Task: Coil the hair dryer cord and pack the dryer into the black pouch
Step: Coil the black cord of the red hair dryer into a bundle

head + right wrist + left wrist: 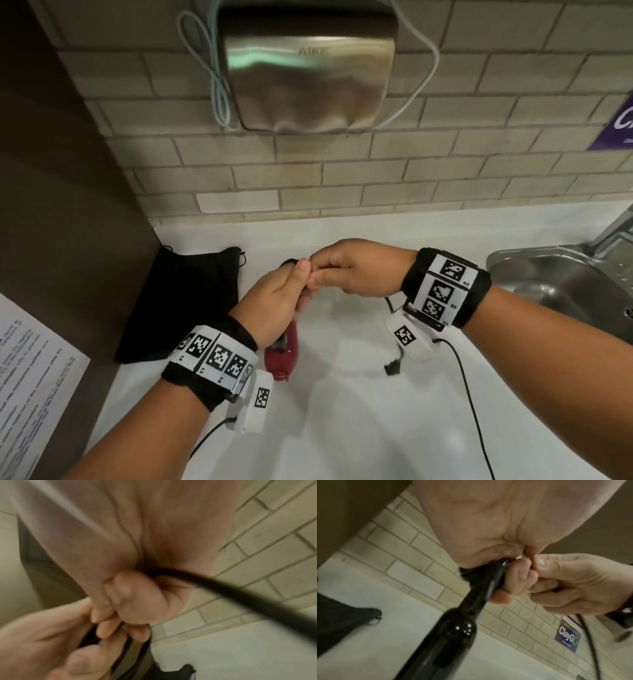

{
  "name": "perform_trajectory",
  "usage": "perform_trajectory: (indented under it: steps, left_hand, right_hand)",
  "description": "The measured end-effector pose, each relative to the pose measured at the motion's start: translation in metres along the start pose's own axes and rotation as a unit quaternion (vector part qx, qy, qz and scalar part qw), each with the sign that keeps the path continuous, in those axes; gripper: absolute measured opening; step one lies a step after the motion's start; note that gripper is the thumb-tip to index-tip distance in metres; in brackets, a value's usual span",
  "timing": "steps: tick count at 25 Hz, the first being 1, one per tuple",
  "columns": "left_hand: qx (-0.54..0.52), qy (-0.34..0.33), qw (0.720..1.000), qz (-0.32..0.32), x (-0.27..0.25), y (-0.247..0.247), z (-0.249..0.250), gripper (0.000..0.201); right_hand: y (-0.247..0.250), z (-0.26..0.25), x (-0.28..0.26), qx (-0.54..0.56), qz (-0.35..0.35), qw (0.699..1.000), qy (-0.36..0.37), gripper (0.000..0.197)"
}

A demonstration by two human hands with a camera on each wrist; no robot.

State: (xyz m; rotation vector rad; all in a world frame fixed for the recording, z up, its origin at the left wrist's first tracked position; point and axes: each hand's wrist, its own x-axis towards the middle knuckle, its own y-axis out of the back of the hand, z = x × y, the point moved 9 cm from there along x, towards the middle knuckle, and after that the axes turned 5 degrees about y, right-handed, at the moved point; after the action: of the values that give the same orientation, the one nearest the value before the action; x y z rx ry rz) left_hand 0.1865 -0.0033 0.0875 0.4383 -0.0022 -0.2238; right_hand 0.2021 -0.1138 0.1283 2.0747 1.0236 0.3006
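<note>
The red hair dryer (283, 359) hangs nose-down over the white counter (342, 411), its dark handle (481, 588) gripped in my left hand (274, 301). Several loops of black cord lie wound around that handle under the left fingers (102, 631). My right hand (349, 270) meets the left one and grips the black cord (240, 593), which trails out from its fist. The free end with the plug (392, 368) dangles below the right wrist. The black pouch (186, 301) lies flat at the counter's left, against the brown wall.
A steel hand dryer (308, 68) hangs on the tiled wall ahead. A metal sink (565, 284) with a tap sits to the right. A printed sheet (30, 394) is on the brown panel at left. A purple sign (616, 123) is on the wall.
</note>
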Motion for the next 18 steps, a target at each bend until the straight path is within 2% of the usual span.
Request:
perform_trajectory:
  steps: [2,3,6,8,12,16,18]
  left_hand:
    - [-0.039,0.027,0.999,-0.026,-0.001,-0.008,-0.002,0.054]
    - [-0.056,0.040,0.997,-0.034,-0.001,-0.011,-0.003,0.052]
    - [-0.114,0.076,0.989,-0.051,-0.001,-0.014,-0.007,0.041]
    - [-0.185,0.090,0.977,-0.050,0.000,-0.015,-0.006,0.040]
    - [-0.343,0.102,0.933,-0.023,0.001,-0.019,0.001,0.038]
    - [-0.513,0.110,0.851,0.019,0.004,-0.021,-0.005,0.036]
    - [-0.525,0.090,0.845,0.034,0.006,-0.015,-0.006,0.034]
  right_hand:
    - [0.013,0.006,0.005,-0.045,0.047,0.998,0.010,0.021]
    - [0.019,0.012,0.005,-0.043,0.072,0.996,0.004,0.023]
    - [0.033,0.037,0.003,0.021,0.148,0.989,-0.010,0.033]
    - [0.035,0.052,0.002,0.044,0.181,0.982,-0.013,0.031]
    - [-0.004,0.076,0.008,0.080,0.177,0.981,-0.028,0.031]
    - [-0.052,0.074,0.009,0.058,0.142,0.987,-0.047,0.027]
    - [-0.064,0.052,0.003,0.012,0.122,0.992,-0.042,0.026]
